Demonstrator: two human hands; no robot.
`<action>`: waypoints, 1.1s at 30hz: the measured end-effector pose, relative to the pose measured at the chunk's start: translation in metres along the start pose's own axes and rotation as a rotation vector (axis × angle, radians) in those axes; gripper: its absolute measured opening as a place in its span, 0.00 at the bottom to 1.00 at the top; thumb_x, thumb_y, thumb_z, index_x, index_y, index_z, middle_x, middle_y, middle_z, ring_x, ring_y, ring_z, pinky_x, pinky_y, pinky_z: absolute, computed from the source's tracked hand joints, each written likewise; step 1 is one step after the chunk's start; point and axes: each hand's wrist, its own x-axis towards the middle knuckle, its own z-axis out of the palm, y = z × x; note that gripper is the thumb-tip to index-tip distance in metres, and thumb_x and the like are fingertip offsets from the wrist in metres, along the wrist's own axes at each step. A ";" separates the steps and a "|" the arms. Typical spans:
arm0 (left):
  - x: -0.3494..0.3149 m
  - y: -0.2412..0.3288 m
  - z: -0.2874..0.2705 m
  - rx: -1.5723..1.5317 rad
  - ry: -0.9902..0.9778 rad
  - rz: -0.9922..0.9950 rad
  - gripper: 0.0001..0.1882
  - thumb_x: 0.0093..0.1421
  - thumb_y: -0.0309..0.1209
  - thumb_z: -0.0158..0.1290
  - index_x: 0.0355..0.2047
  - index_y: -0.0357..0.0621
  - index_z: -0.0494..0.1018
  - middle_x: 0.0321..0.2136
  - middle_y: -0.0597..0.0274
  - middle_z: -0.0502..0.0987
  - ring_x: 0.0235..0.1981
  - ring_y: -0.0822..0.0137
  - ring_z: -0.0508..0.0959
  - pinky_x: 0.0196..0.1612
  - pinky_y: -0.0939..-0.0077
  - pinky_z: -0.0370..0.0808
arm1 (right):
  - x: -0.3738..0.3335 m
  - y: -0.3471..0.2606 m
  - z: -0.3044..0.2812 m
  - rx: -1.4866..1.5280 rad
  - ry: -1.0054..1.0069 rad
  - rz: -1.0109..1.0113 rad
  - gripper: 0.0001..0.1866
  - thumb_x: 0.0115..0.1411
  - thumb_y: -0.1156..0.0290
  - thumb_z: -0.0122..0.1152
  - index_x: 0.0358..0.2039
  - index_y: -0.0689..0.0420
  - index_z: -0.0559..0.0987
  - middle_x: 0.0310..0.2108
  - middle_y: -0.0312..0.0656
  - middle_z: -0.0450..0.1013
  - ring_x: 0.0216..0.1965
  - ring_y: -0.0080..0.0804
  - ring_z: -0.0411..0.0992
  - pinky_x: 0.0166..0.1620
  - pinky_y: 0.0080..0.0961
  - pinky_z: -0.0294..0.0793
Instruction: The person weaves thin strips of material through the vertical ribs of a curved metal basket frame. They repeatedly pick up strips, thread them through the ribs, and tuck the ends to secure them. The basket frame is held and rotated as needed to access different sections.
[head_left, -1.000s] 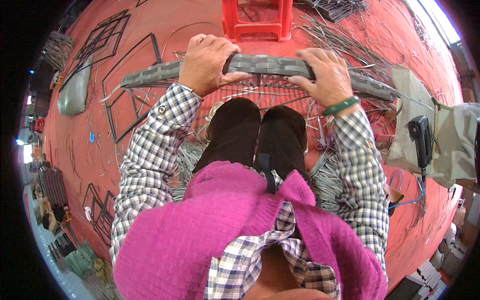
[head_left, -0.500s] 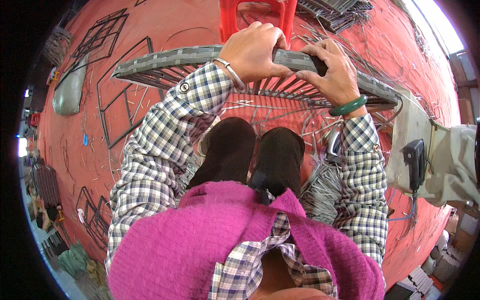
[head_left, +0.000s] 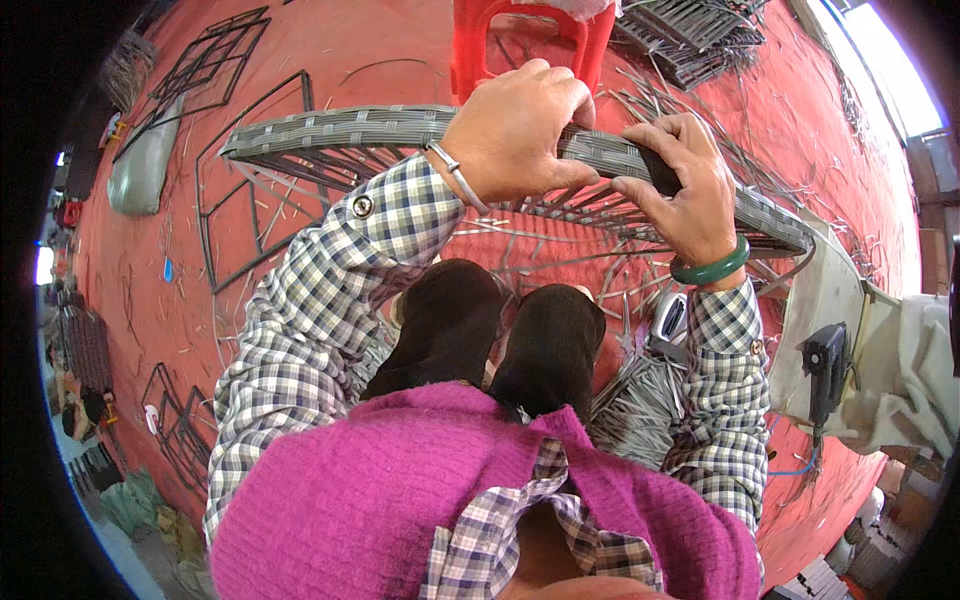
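A curved panel of grey plastic wicker [head_left: 345, 122] spans the view in front of my knees, with a woven band along its edge and thin parallel strands below. My left hand [head_left: 522, 130], closed around this band near the middle, has its thumb on the near side. Just to the right, my right hand [head_left: 688, 185] grips the same band, its fingers over a dark patch [head_left: 658, 172]. The two thumbs point toward each other, a small gap apart. Fingertips beyond the edge are partly hidden. A loose grey strand hangs at the panel's right end.
A red plastic stool [head_left: 472, 45] stands beyond the panel. Black metal frames [head_left: 205, 225] and strip scraps lie on the red floor at left. A bundle of grey strips [head_left: 635, 415] sits beside my right leg. A black power tool [head_left: 825, 370] with a blue hose rests at right.
Both hands and the panel sit slightly lower and farther right in the picture, partly because the view has shifted. The gap between the thumbs is a little wider; both grips stay on the band.
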 end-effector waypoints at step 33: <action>-0.033 0.004 0.022 0.170 0.247 -0.001 0.14 0.43 0.35 0.60 0.28 0.48 0.69 0.26 0.64 0.70 0.31 0.59 0.69 0.35 0.65 0.65 | -0.005 -0.023 0.017 -0.207 -0.008 0.062 0.17 0.40 0.81 0.64 0.30 0.60 0.67 0.31 0.50 0.63 0.36 0.50 0.63 0.40 0.41 0.63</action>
